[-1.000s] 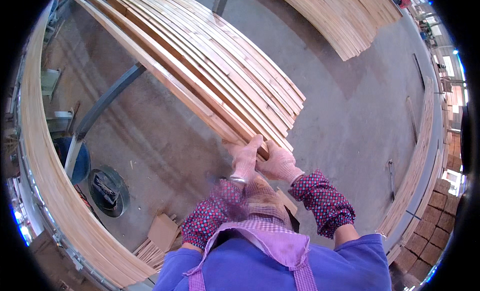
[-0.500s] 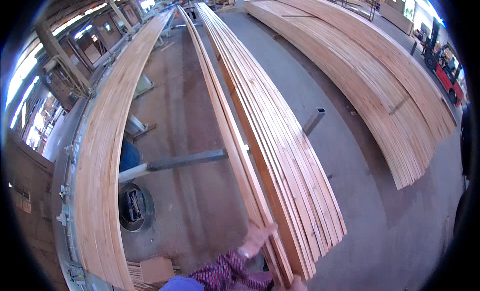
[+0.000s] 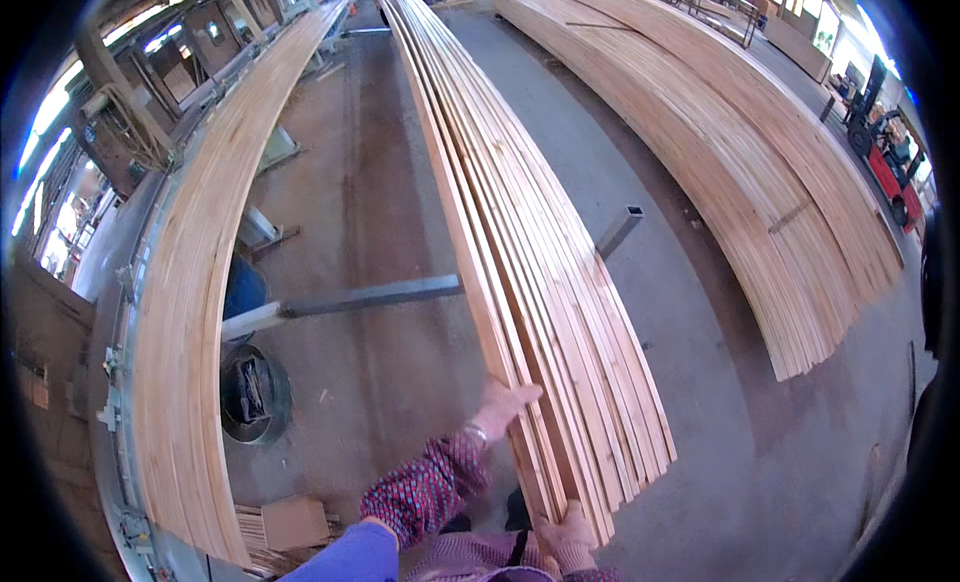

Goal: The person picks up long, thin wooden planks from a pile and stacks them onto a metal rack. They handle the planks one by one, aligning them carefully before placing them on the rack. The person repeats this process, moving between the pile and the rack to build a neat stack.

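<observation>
Two long, narrow wooden boards [image 3: 447, 182] lie side by side along the left edge of a row of similar boards [image 3: 560, 252]. My left hand [image 3: 503, 407] grips the pair from the left, a little in from their near ends, thumb over the top. At the near ends, my right hand [image 3: 568, 530] is closed round the same boards, its fingers partly hidden. A thin dark gap runs between the pair and the row at this end. Farther off, they look close together.
Grey metal support bars [image 3: 375, 295] cross under the boards; one stub [image 3: 620, 230] sticks out right. Planks [image 3: 185, 312] line a machine on the left. A large board stack [image 3: 690, 132] sits at right, beyond it a red forklift [image 3: 890, 182]. A round bin [image 3: 255, 392] stands below.
The pair of boards has moved right, narrowing the wide gap to the row. Both hands have gone with it, still holding on. The view has shifted slightly.
</observation>
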A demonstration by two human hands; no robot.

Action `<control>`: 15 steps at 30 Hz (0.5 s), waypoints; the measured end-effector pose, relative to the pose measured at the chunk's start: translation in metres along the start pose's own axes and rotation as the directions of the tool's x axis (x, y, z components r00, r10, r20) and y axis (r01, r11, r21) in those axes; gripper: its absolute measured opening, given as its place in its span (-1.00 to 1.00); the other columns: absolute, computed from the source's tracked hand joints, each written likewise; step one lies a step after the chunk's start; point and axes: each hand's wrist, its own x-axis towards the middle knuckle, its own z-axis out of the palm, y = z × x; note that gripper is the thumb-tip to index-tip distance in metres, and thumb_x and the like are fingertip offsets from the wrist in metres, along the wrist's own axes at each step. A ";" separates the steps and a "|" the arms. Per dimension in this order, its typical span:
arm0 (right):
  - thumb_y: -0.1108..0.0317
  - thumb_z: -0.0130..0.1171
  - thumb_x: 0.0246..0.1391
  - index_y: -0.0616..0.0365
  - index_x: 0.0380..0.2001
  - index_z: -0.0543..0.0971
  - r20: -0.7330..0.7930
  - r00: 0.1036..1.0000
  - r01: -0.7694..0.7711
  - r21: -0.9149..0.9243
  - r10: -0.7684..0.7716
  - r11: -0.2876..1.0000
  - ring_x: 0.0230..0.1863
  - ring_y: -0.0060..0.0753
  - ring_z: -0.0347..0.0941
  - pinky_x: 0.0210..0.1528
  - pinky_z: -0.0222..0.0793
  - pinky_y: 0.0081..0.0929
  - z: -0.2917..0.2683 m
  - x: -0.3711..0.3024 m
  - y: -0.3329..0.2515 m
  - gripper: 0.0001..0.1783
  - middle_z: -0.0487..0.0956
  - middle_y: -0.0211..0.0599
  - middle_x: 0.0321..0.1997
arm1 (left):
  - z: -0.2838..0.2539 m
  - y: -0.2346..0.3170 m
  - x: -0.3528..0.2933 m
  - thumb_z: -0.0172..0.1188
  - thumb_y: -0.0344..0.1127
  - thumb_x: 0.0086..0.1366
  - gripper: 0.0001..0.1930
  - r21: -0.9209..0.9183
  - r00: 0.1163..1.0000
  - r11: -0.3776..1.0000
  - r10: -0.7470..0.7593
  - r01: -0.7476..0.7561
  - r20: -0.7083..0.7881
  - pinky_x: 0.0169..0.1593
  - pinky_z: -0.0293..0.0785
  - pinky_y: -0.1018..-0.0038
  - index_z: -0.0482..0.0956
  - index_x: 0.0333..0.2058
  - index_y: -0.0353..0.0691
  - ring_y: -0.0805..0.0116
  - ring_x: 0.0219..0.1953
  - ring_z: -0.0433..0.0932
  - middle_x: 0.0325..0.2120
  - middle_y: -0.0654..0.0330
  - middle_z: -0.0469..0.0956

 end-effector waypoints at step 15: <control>0.06 0.12 0.20 0.23 0.18 0.42 -0.161 0.983 0.146 0.396 -0.088 0.907 0.07 0.00 0.52 0.07 0.45 -0.16 -0.053 -0.096 0.056 -0.41 0.53 0.03 0.11 | 0.017 -0.032 0.011 0.54 -0.28 0.02 -0.33 -0.094 0.984 0.990 0.086 -0.101 -0.154 0.02 0.50 0.33 0.40 0.04 -0.41 0.27 -0.10 0.52 -0.10 0.05 0.54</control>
